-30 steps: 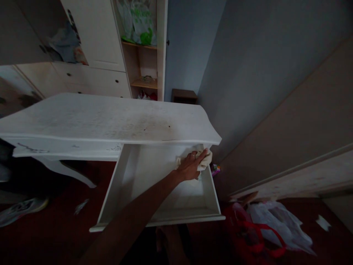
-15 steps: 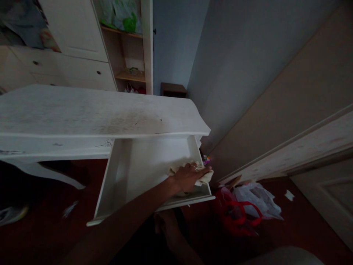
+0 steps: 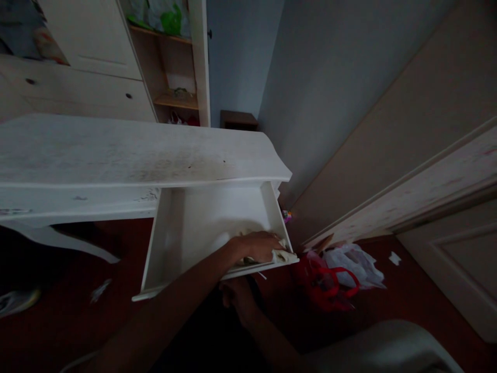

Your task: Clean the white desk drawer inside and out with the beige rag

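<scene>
A white drawer (image 3: 217, 212) is pulled out of the white table (image 3: 128, 150). My left hand (image 3: 261, 245) reaches into its front right corner, fingers pressed around a cream cloth (image 3: 284, 256). Part of the cloth is covered by the hand. Below the drawer's front panel, in shadow, is my right hand (image 3: 237, 294) with its fingers curled. Whatever those fingers hold, if anything, is hidden in the dark.
To the right, a red bag (image 3: 324, 285) and a white plastic bag (image 3: 355, 264) lie on the red floor. A wall (image 3: 349, 103) runs close along the right side. Behind the table stands a white cabinet (image 3: 97, 93) with open shelves. A shoe (image 3: 19, 301) shows at lower left.
My left hand has pushed the cloth down into the drawer's front right corner. The drawer front sits slightly higher in view, and the camera has shifted a little.
</scene>
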